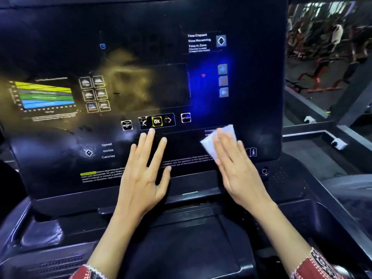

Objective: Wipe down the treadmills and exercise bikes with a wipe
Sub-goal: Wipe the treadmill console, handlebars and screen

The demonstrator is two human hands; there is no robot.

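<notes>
On console [60, 174] | right hand [239, 170] presses wipe [221, 135] | left hand [145, 174] below OK button [156, 121]

Pressing white wipe [218, 137] onto treadmill console [60, 168] under flat right hand [235, 168]; resting left hand [145, 174], fingers spread, just below OK button [156, 121].

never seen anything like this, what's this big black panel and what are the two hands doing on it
This is one picture from a camera worn on a person's head, looking down at their hands. The black panel is the console of a gym machine, likely a treadmill, with an OK button and labels like Speed and Incline. The right hand presses a white wipe flat against it. The left hand rests open on the panel, holding nothing.
</notes>
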